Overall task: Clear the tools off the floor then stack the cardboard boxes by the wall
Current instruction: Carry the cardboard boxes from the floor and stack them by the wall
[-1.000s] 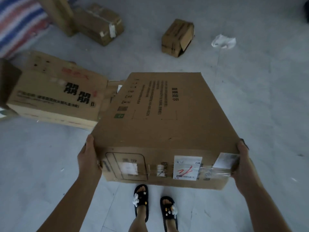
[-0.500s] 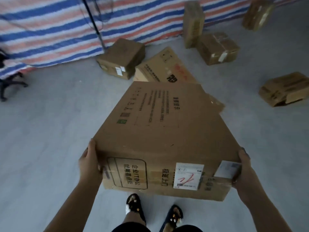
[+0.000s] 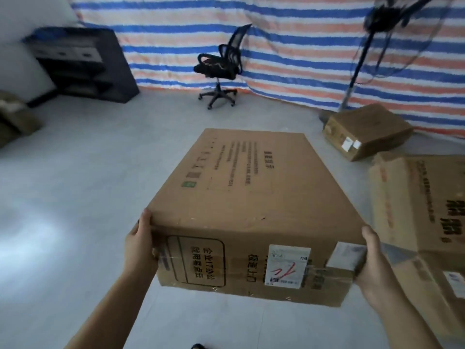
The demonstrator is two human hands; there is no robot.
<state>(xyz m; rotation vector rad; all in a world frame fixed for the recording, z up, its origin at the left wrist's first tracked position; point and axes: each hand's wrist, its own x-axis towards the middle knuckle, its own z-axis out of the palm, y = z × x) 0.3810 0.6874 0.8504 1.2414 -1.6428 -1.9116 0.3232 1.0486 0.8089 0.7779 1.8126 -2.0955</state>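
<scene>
Fingers [image 3: 141,222] of the left hand [image 3: 139,248] wrap the near left corner of the carried box [image 3: 251,210], thumb on the top edge, palm flat against the side. The right hand [image 3: 372,268] grips the near right corner the same way, its fingers curled round the end face beside a white label [image 3: 289,265]. Both hands hold the box between them, clear of the floor [image 3: 75,197] and roughly level, long axis pointing away from the person.

Beyond it: a large printed box [image 3: 422,212] lies on the floor at the right edge of view, and a smaller box [image 3: 367,131] sits past that, close to the striped tarpaulin [image 3: 276,46] and near the fan stand [image 3: 352,79]. An office chair [image 3: 219,69] stands by the tarpaulin; a dark shelf unit [image 3: 83,64] occupies the far left corner against the white wall [image 3: 25,16]. No tools are visible on the floor in this view.

Assessment: the step in hand is carrying the box to a stacking spot. The grip is at the near end only, so the far end is unsupported; keeping the box tight to the body and level should limit sag or slip. It is broad and flat, so it would serve best as a base layer, set down square to the wall, far edge first, with smaller boxes placed on top.
</scene>
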